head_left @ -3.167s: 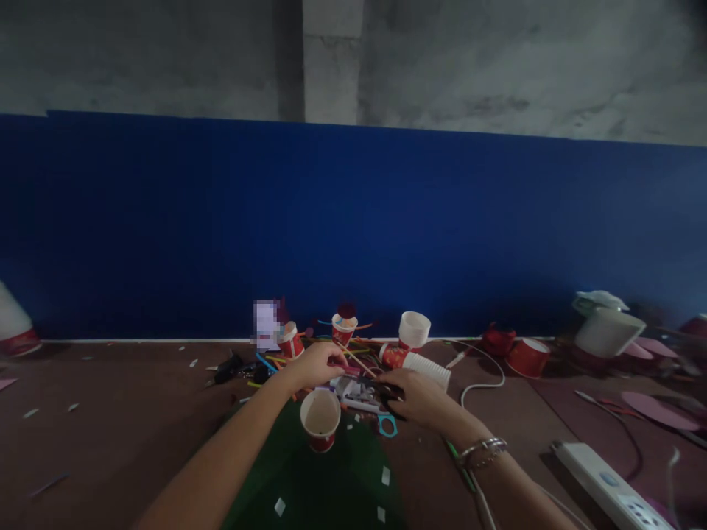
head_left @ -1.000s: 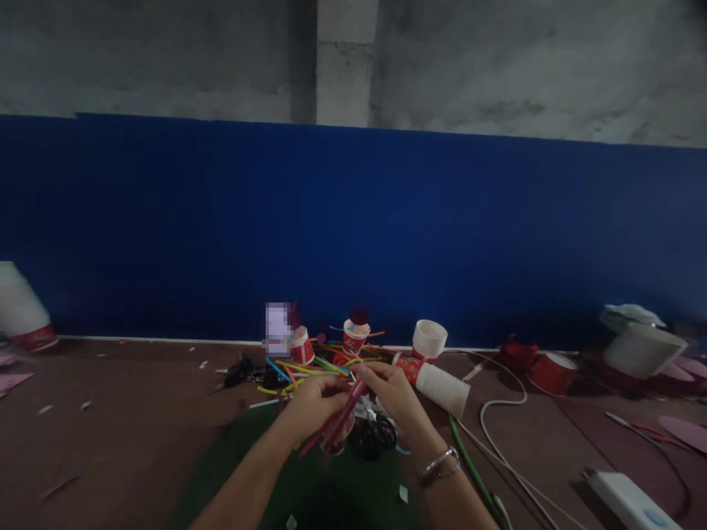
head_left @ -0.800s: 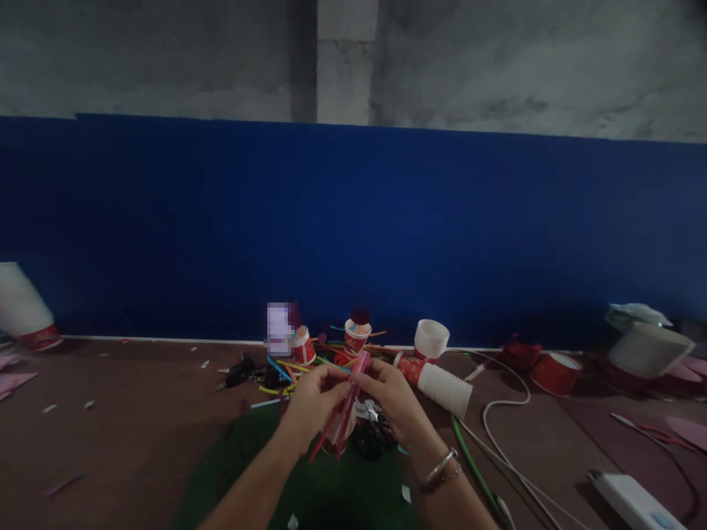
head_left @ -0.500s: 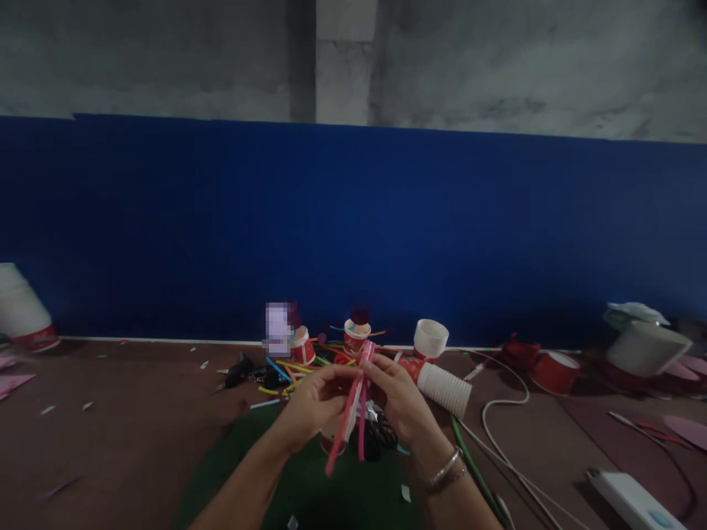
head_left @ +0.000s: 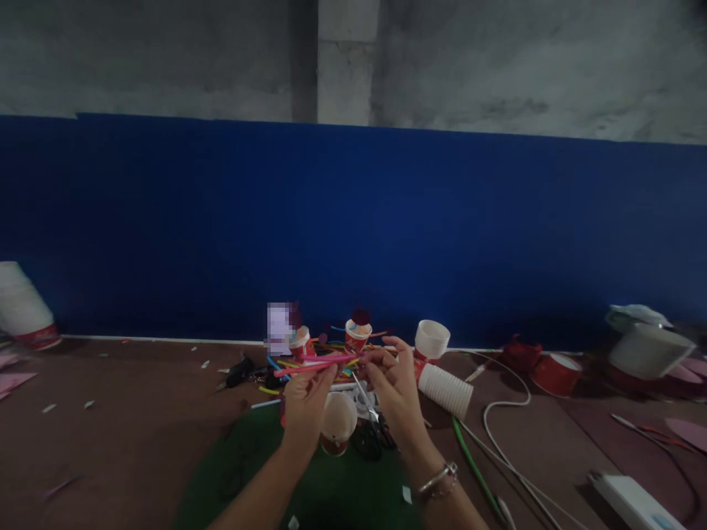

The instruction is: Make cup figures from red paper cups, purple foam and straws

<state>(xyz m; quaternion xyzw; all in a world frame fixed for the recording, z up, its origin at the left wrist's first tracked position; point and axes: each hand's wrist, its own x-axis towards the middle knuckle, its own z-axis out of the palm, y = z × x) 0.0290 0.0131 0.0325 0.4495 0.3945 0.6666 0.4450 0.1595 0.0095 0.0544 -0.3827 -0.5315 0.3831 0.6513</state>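
Several long, thin pink strips (head_left: 312, 364) lie almost level between my two hands, above the table. My left hand (head_left: 305, 403) is closed, pinching them from below between thumb and fingers. At their right end my right hand (head_left: 395, 386) pinches with thumb and forefinger, its other fingers raised. Below and between the hands stands a small paper cup (head_left: 338, 418) on a dark green round mat (head_left: 243, 464). Beside that cup, partly behind my right hand, lie black-handled scissors (head_left: 371, 434) with their blades pointing away from me.
Two red-and-white cups (head_left: 358, 335) stand farther back among coloured strips (head_left: 270, 391). A tipped stack of paper cups (head_left: 446, 389) lies on the right, near a white bowl (head_left: 431, 338). White cables (head_left: 486, 423) and a white box (head_left: 632, 500) are at the right. A blue panel (head_left: 353, 228) closes the back.
The pink strips have turned from nearly upright to nearly level, pointing left. Both hands have shifted, uncovering the paper cup and scissors below.
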